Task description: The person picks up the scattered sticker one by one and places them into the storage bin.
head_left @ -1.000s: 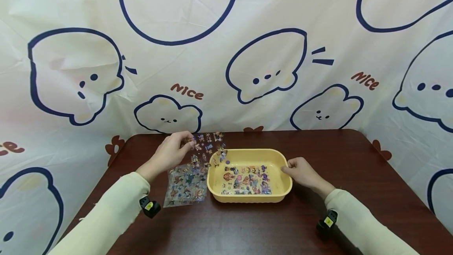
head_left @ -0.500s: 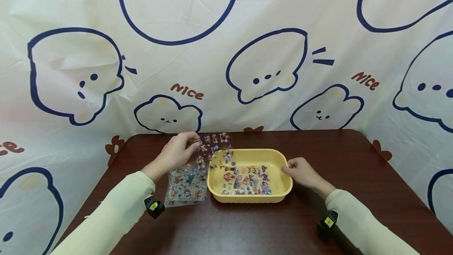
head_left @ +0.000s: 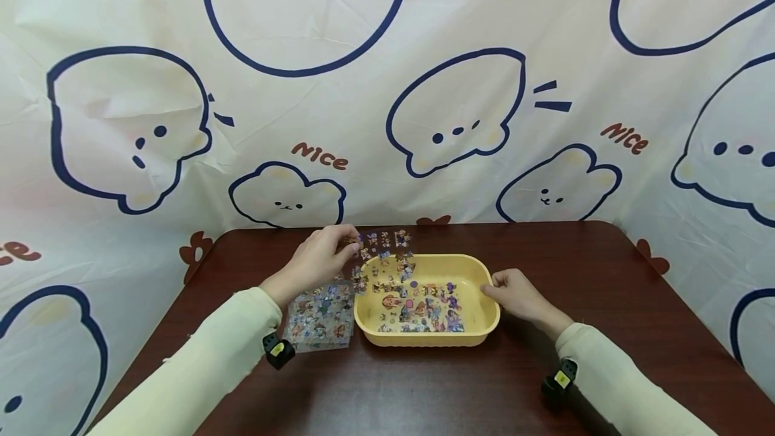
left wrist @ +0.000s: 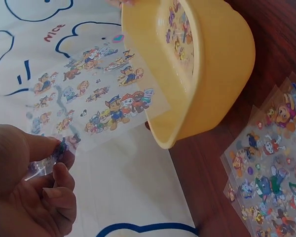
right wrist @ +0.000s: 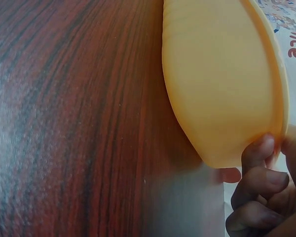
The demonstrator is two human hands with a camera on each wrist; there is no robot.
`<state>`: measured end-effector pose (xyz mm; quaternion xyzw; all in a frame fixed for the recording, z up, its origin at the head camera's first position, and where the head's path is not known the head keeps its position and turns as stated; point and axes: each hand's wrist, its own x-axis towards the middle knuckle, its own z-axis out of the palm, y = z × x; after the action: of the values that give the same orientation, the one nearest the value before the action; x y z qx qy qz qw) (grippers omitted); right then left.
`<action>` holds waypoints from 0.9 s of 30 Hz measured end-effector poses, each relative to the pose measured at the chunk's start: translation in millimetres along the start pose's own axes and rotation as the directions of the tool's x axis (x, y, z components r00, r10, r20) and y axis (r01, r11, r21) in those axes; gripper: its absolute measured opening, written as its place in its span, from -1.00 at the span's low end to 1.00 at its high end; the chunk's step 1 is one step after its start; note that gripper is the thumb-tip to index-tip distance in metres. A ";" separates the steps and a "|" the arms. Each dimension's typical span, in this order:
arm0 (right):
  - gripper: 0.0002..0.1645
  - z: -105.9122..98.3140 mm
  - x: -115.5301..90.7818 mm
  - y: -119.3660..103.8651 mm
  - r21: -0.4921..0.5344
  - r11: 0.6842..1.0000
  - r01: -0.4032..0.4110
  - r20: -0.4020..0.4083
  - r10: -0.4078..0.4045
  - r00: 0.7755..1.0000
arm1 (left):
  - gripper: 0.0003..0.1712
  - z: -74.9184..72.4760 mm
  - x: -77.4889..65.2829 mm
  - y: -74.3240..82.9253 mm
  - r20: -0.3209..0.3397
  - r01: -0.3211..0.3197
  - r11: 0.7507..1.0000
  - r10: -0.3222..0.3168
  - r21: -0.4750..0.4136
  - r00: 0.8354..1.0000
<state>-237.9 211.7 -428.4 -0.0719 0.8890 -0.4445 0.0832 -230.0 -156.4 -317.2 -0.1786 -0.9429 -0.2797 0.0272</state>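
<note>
- on the table (head_left: 387, 395), just left of the tray (head_left: 426, 340): stack (head_left: 321, 318) of clear printed sheets, edges not quite lined up. lies flat, touched by neither hand.
- next, beyond the stack: left hand (head_left: 317, 261), grasping the held sheet (left wrist: 101, 96) between thumb and fingers near one edge.
- out to the right of that grasp, in the air: held sheet, see-through, dotted with small cartoon figures. overlaps the tray's far left corner in the head view; too hard to judge whether touching the rim.
- in the middle: tray, yellow, upright. bears on its floor at least one inner sheet (head_left: 424, 308), also printed with figures.
- at right: right hand (head_left: 514, 295), gripping the tray's right rim, fingers curled against the outer wall. probably for steadying.
- step in hand, as judged from this: laying the held sheet into the tray; not yet done.
- for the next move, likely needs a shift rightward to above the inner sheet, then a lowering clear of the rim, then a release. being thin, could bend or catch.
</note>
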 end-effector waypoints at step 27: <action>-0.60 -2.5 -0.2 -2.7 -0.006 1.000 0.014 0.025 -0.013 1.000 | -0.87 21.4 3.0 8.1 0.068 -0.016 1.000 0.015 0.003 0.998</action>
<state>-238.1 212.0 -424.8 -0.0836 0.8887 -0.4415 0.0909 -229.0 -137.7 -330.6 -0.1954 -0.9424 -0.2715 -0.0025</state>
